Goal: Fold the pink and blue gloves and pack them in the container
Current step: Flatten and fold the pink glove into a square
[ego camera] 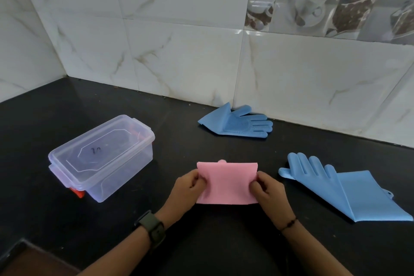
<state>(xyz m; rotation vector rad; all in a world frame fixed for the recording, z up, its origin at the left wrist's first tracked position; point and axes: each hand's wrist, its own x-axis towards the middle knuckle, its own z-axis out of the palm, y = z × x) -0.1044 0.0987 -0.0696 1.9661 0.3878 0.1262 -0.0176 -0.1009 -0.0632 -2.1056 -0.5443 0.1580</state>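
Low centre of frame: pink glove (226, 182) lay on the black counter (179, 123) already doubled into a neat rectangle, a small pink tip showing above its top edge. Left hand (187, 188) pinched the left edge of the fold, fingers curled closed over the material; right hand (268, 188) did the same on the right edge, thumb and fingers closed on it. Whether one or two pink gloves were in the bundle could not be told. Right of frame: one blue glove (342, 188) lay flat and unfolded, fingers toward the top, cuff spread toward the lower right corner. Upper centre, against the tiled wall (179, 51): second blue glove (237, 122), also unfolded, fingers pointing right. Left of frame: clear container (100, 159), lid on, red clasps at the ends, nothing visible inside. Judgement: task was early to middle. Pink fold looked nearly complete; both blue gloves remained to fold, the lid remained to come off, and nothing was packed yet.
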